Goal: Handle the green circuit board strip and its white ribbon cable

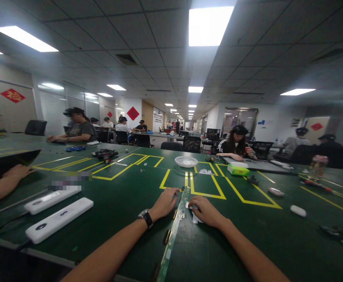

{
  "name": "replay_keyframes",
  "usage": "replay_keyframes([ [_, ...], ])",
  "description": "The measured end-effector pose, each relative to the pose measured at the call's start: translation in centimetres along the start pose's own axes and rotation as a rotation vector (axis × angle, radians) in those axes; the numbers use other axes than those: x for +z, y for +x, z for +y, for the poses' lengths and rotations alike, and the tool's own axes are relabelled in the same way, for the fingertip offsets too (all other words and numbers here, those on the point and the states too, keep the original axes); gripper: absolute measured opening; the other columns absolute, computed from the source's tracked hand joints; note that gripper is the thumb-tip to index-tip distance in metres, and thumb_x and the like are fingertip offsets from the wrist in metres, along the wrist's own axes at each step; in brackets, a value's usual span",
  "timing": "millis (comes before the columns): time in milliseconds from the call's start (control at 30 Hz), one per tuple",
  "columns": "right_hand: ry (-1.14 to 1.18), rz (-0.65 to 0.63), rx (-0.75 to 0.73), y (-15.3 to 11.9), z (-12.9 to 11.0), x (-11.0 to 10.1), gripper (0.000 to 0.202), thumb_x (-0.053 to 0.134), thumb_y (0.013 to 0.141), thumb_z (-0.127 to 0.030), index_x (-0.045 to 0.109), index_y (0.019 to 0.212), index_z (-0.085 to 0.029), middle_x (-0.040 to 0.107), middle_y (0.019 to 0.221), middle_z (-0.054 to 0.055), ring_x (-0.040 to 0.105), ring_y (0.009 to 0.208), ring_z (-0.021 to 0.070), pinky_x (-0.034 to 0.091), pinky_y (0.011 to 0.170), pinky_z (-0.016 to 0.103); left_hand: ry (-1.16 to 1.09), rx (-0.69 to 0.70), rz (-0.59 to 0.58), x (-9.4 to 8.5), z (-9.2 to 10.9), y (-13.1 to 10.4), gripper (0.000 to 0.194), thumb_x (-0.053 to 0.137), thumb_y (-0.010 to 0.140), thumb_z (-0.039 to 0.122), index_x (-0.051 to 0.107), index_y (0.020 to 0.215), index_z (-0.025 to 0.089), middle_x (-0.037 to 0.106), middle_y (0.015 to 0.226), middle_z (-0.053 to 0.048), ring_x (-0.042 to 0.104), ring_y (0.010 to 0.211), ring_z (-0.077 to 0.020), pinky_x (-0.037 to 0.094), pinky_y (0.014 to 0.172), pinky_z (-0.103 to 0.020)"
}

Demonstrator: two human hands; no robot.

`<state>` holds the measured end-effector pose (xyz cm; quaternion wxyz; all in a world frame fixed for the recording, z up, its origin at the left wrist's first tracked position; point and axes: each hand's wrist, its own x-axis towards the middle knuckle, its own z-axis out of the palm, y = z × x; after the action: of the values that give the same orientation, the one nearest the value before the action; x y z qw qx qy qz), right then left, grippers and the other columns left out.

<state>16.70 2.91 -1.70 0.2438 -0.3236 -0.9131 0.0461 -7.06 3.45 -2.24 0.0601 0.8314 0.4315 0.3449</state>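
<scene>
Along the green counter [121, 215], our circuit board [178, 221] points lengthwise away from us; our left hand [165, 203] and right hand [206, 210] flank its far end, fingers half-curled, grip unclear.

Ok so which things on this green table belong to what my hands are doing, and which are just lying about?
Likely in use:
- long green circuit board, between your hands
- possibly the white scrap by your right hand

Apparently lying about:
- long white corded bars
- green-and-white packet
- white oval object
</scene>
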Motion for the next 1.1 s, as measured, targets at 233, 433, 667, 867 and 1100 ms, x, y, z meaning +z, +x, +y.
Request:
replay_keyframes([
  [233,-0.081,0.046,0.176,-1.3,2.2,-1.0,0.021,0.048,0.082,-0.011,0.065,0.094,-0.017,0.063,0.097,0.009,0.055,0.096,0.0223,0.041,0.087,0.035,0.132,-0.119,-0.036,-0.1,0.2,-0.1,0.032,0.048,0.088,0.028,0.055,0.118,0.019,0.060,0.106,-0.008,0.049,0.105,-0.0232,0.039,0.091,-0.034],
  [433,0.014,-0.021,-0.028,0.1,-2.3,0.6,0.024,0.050,0.083,-0.011,0.062,0.100,-0.022,0.062,0.104,0.005,0.053,0.101,0.0202,0.040,0.090,0.032,0.145,-0.151,-0.037,0.0,0.0,-0.1,0.031,0.045,0.091,0.036,0.056,0.116,0.021,0.061,0.109,-0.008,0.049,0.106,-0.0235,0.040,0.089,-0.034],
  [667,-0.020,-0.008,0.000,0.3,-1.5,0.1,0.022,0.052,0.083,-0.012,0.064,0.098,-0.021,0.063,0.102,0.005,0.054,0.100,0.0200,0.040,0.089,0.032,0.149,-0.110,-0.053,0.1,0.5,-0.2,0.035,0.040,0.093,0.042,0.058,0.117,0.022,0.059,0.110,-0.008,0.047,0.109,-0.0238,0.039,0.093,-0.035],
  [867,-0.136,0.042,0.233,-1.0,2.3,-0.8,0.020,0.050,0.082,-0.012,0.065,0.094,-0.017,0.063,0.096,0.008,0.055,0.095,0.0220,0.040,0.087,0.033,0.155,-0.123,-0.032,0.2,0.3,-0.1,0.034,0.045,0.092,0.039,0.057,0.117,0.019,0.056,0.113,-0.009,0.047,0.109,-0.0242,0.038,0.095,-0.037],
  [1100,-0.066,0.004,0.095,-0.3,-0.8,0.0,0.023,0.049,0.082,-0.010,0.064,0.097,-0.019,0.061,0.102,0.007,0.054,0.100,0.0211,0.040,0.088,0.032,0.138,-0.126,-0.014,0.2,0.0,0.0,0.032,0.045,0.092,0.035,0.055,0.117,0.018,0.058,0.113,-0.009,0.047,0.110,-0.0236,0.037,0.096,-0.036],
])
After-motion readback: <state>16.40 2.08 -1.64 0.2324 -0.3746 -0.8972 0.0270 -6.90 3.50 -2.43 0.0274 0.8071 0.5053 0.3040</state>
